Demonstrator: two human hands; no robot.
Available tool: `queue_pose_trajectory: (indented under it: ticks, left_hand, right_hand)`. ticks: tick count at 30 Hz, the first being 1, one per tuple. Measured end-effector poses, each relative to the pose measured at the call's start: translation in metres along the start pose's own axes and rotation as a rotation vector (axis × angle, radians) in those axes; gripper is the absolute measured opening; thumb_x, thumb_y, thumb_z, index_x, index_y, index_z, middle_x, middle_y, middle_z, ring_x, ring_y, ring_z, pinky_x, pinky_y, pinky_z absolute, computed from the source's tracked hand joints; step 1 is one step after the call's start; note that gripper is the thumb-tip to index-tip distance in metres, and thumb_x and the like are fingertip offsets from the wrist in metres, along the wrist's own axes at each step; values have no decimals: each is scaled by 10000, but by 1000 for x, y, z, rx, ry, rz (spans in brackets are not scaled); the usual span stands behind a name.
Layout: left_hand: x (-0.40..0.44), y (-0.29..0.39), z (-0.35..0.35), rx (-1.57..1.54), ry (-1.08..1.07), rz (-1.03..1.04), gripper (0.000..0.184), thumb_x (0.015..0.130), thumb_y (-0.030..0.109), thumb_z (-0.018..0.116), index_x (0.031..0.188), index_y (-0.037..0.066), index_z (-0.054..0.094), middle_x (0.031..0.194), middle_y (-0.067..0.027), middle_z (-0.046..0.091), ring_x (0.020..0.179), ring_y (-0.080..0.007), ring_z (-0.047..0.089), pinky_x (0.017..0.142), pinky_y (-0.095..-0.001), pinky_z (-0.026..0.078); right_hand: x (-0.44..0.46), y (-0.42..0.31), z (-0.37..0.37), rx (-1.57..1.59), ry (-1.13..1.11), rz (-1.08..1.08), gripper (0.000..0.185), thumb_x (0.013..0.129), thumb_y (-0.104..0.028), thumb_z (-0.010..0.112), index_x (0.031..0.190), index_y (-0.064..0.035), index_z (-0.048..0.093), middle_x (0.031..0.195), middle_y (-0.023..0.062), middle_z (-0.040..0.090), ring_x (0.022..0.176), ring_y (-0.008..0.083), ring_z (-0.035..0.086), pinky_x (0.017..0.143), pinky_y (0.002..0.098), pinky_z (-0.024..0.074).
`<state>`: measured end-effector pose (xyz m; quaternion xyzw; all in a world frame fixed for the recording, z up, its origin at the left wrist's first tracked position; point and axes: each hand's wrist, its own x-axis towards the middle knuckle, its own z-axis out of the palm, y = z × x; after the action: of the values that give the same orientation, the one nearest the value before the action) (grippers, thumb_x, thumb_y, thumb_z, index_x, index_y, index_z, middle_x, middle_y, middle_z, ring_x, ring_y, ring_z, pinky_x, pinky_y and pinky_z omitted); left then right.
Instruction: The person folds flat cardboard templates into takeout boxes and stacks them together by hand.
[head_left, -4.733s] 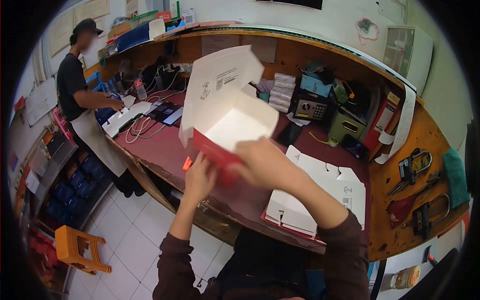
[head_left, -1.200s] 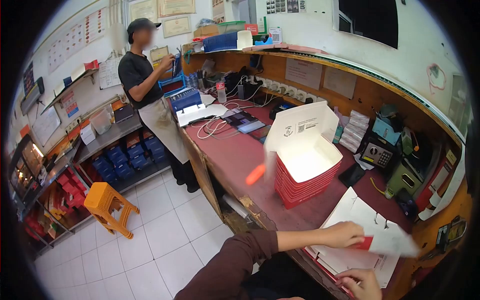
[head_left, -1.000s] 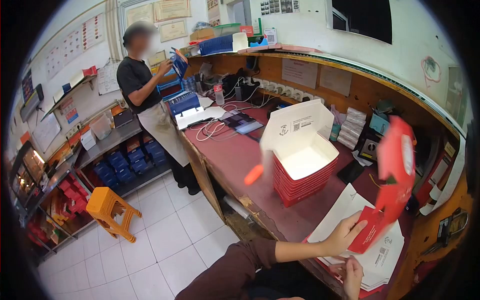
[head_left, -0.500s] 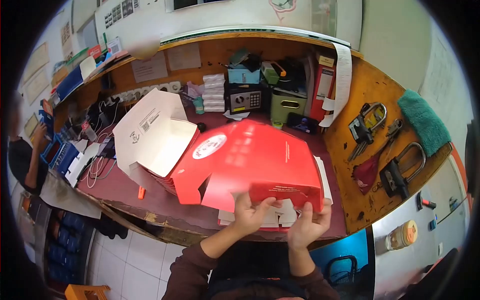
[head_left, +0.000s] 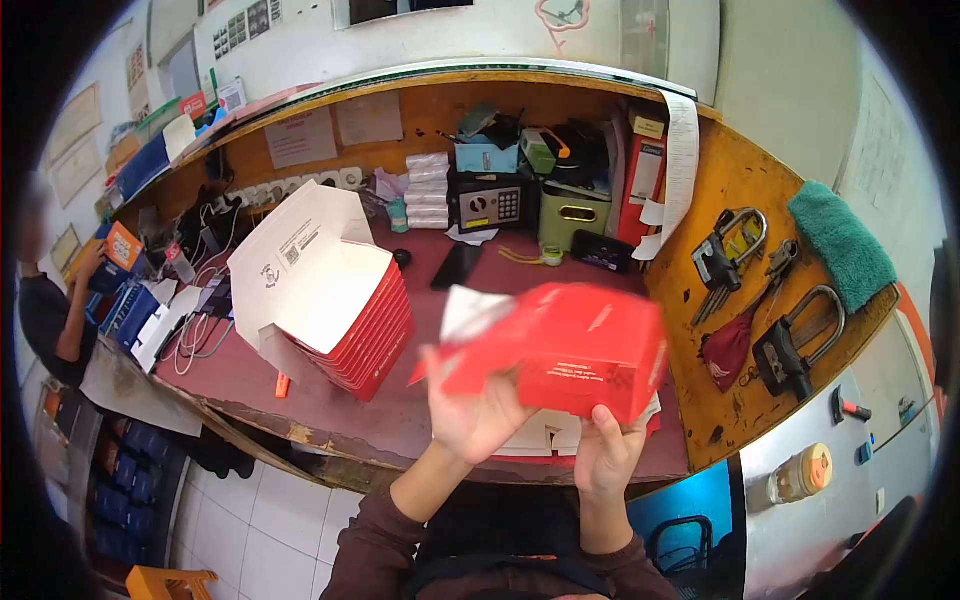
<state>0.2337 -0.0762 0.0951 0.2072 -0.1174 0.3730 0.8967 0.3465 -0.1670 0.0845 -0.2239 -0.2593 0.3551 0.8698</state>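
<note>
A red cardboard box (head_left: 590, 345), partly folded and with small white print on its side, is held up above the desk. My right hand (head_left: 610, 450) grips its lower right edge, with the thumb on the front panel. At its left side, my left hand (head_left: 475, 415) grips a blurred red flap; some of its fingers are hidden behind the card. Beneath the box lie white and red flat cardboard pieces (head_left: 530, 436). To the left stands a nested stack of red boxes (head_left: 365, 335) with white insides, its top lid raised.
The maroon desk (head_left: 235, 365) holds a small safe (head_left: 490, 205), a green box (head_left: 572, 220), a dark phone (head_left: 457, 267) and cables. Padlocks (head_left: 785, 345) and a green towel (head_left: 845, 245) are at the right. Another person (head_left: 52, 315) stands far left.
The box has gone from a wide, flatter sheet to a more folded shape, shifted right and away from the stack. My left hand has moved up and slightly left.
</note>
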Motion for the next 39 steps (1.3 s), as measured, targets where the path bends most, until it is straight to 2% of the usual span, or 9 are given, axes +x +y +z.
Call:
queue_pose_trajectory:
  ticks: [2, 5, 7, 18, 23, 29, 31, 33, 39]
  left_hand:
    - [-2, -2, -13, -72, 81, -21, 733, 777, 588, 474, 1222, 10, 405, 1208, -111, 485, 1124, -186, 442, 933, -345, 343]
    - [-10, -19, -28, 1214, 362, 255, 536, 769, 330, 644, 1170, 25, 460, 1149, -85, 517, 1066, -185, 483, 909, -351, 373]
    - [-7, -37, -13, 840, 285, 667, 342, 717, 97, 706, 1012, 24, 550, 942, -30, 599, 839, -79, 542, 744, -222, 439]
    - [-8, -25, -13, 403, 343, 239, 427, 759, 187, 660, 1132, 63, 491, 1110, -31, 543, 1046, -160, 494, 906, -316, 382]
    - [-10, -26, -12, 757, 303, 478, 333, 749, 115, 665, 1050, 57, 532, 1025, -29, 584, 968, -129, 527, 887, -314, 399]
    - [-12, -24, -22, 608, 374, 213, 327, 863, 266, 526, 1126, 76, 497, 1125, -63, 531, 1071, -152, 466, 939, -331, 333]
    - [-13, -7, -14, 278, 394, -85, 443, 876, 406, 455, 1170, 75, 463, 1145, -49, 518, 1059, -135, 457, 910, -317, 316]
    - [-17, 4, -6, 293, 474, -156, 446, 856, 389, 495, 1159, 63, 472, 1114, -57, 538, 1047, -140, 482, 909, -322, 342]
    - [-26, 64, -31, 490, 193, -275, 457, 803, 196, 586, 1163, -43, 440, 1097, -122, 549, 947, -162, 569, 831, -267, 456]
  right_hand:
    - [-1, 3, 3, -60, 77, -240, 412, 725, 89, 560, 1113, -13, 464, 1023, 104, 552, 924, 182, 543, 773, 308, 450]
    - [-12, 10, -7, -91, -85, -340, 500, 765, 46, 540, 1224, -59, 371, 1156, 105, 489, 1054, 242, 490, 907, 401, 395]
    - [-22, 26, 9, 14, -184, -292, 575, 758, 47, 553, 1265, -77, 313, 1189, 114, 461, 1063, 255, 486, 930, 434, 377]
    - [-23, 47, 5, 166, -129, 66, 457, 801, -34, 545, 1225, -51, 374, 1182, 109, 485, 1075, 250, 489, 945, 398, 384]
    - [-25, 41, 3, 144, -114, 26, 452, 798, -2, 540, 1218, -45, 379, 1190, 103, 475, 1080, 232, 482, 946, 384, 384]
    - [-24, 59, -3, 60, -95, 8, 411, 786, 7, 560, 1171, -35, 421, 1172, 96, 474, 1084, 207, 465, 929, 340, 380]
    - [-18, 73, -40, -545, -296, -158, 356, 765, 20, 584, 1103, -28, 484, 1121, 95, 509, 1057, 206, 487, 898, 338, 399]
    - [-15, 83, -68, -909, -404, -189, 385, 757, -50, 615, 1119, -22, 488, 1103, 123, 519, 1011, 203, 510, 833, 341, 432]
    - [-11, 39, -70, -904, -484, 99, 405, 784, -131, 583, 1151, -30, 446, 1077, 129, 527, 932, 229, 528, 769, 334, 451]
